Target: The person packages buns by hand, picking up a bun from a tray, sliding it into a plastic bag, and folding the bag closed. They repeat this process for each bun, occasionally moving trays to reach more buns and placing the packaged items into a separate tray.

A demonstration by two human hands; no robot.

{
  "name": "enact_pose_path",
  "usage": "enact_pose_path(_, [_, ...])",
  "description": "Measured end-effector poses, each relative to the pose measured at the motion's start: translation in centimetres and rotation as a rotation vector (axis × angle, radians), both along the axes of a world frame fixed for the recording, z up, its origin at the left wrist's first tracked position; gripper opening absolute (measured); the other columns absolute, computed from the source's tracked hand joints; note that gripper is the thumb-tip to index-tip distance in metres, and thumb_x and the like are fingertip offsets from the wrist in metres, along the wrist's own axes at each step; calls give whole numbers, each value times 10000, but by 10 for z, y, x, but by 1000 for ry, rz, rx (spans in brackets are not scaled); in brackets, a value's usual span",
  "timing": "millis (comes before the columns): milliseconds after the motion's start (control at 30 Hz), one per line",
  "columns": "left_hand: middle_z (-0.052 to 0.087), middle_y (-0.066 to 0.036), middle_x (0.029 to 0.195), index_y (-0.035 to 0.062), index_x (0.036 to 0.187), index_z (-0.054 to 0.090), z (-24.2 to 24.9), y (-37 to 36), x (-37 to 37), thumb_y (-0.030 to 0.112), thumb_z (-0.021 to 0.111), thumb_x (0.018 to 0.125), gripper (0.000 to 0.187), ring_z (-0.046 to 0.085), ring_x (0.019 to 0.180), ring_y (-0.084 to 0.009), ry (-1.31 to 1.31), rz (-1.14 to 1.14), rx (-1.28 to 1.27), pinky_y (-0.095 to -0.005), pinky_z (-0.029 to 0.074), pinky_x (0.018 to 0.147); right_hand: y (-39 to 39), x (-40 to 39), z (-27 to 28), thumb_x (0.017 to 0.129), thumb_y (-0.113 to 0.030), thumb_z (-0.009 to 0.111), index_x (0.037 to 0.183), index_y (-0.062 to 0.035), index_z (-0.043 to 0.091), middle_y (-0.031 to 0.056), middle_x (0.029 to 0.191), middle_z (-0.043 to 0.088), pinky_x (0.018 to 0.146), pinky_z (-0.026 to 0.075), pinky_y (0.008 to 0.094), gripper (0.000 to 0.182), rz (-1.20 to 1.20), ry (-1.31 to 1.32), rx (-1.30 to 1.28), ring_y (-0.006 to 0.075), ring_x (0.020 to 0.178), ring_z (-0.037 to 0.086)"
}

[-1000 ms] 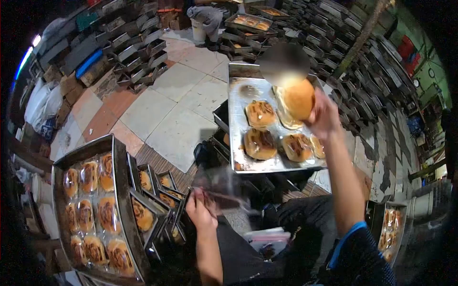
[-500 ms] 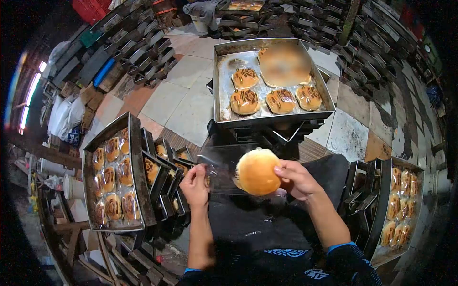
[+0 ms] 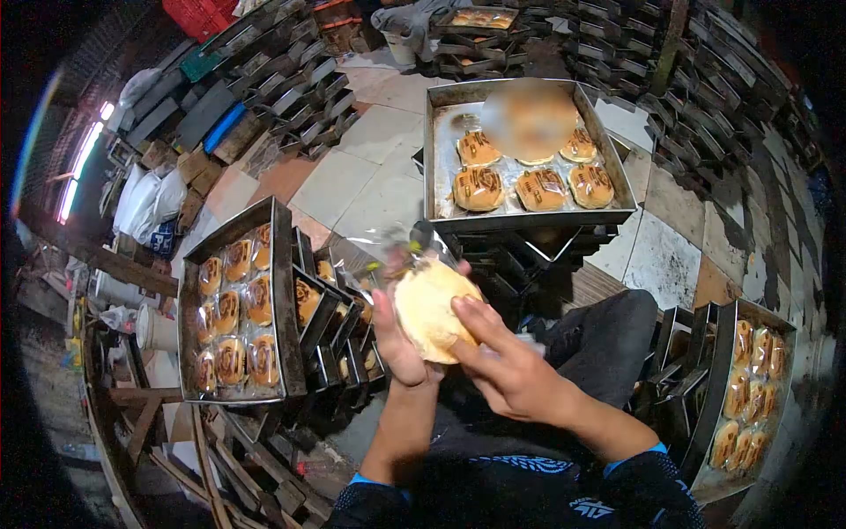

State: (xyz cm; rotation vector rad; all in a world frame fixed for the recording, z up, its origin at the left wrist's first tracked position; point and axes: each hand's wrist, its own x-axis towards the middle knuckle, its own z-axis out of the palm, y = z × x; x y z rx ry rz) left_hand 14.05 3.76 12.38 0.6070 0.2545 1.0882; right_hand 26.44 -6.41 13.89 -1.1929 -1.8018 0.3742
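Both hands, left (image 3: 401,339) and right (image 3: 502,370), gripped the bun (image 3: 432,309); easing it gently into the clear bag (image 3: 397,242) seemed wisest.

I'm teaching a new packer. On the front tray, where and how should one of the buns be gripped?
Probably from above, across the rounded sides of a bun on the tray: they lie flat with gaps between them, and fingers on the edges would spare the dark topping.
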Motion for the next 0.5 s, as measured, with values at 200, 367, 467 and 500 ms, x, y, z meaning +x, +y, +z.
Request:
enact_pose_path(200, [348, -289, 1445, 154, 1519, 202, 36, -46, 8, 692, 483, 833, 916, 400, 1295, -496, 133, 171, 306, -596, 403, 1029, -2, 5, 11, 830, -59, 561, 1263, -103, 604, 258, 1453, 387, 1085, 378, 519, 438, -29, -116, 253, 448, 1304, 438])
enact_pose_path(367, [357, -242, 1460, 76, 1502, 204, 5, -39, 12, 461, 450, 929, 733, 397, 1318, -439, 134, 149, 192, -524, 342, 1100, 12, -6, 9, 824, -122, 570, 1262, -68, 582, 314, 1442, 347, 1072, 376, 534, 441, -115, -222, 168, 464, 1322, 401])
enact_pose_path(467, [488, -205, 1351, 15, 1412, 342, -4, -26, 22, 418, 415, 944, 622, 522, 1211, -335, 335, 262, -140, -464, 400, 1060, 12, -12, 7, 837, -100, 601, 1230, -13, 566, 333, 1385, 374, 1067, 375, 514, 404, -106, -154, -18, 491, 1298, 401])
enact_pose_path(500, [532, -197, 1300, -6, 1368, 401, -11, -10, 12, 426, 419, 938, 610, 546, 1176, -328, 235, 249, -264, -451, 430, 1034, 9, -17, 4, 837, -89, 614, 1210, 0, 568, 331, 1365, 392, 1069, 375, 504, 387, -125, -125, -84, 496, 1289, 404])
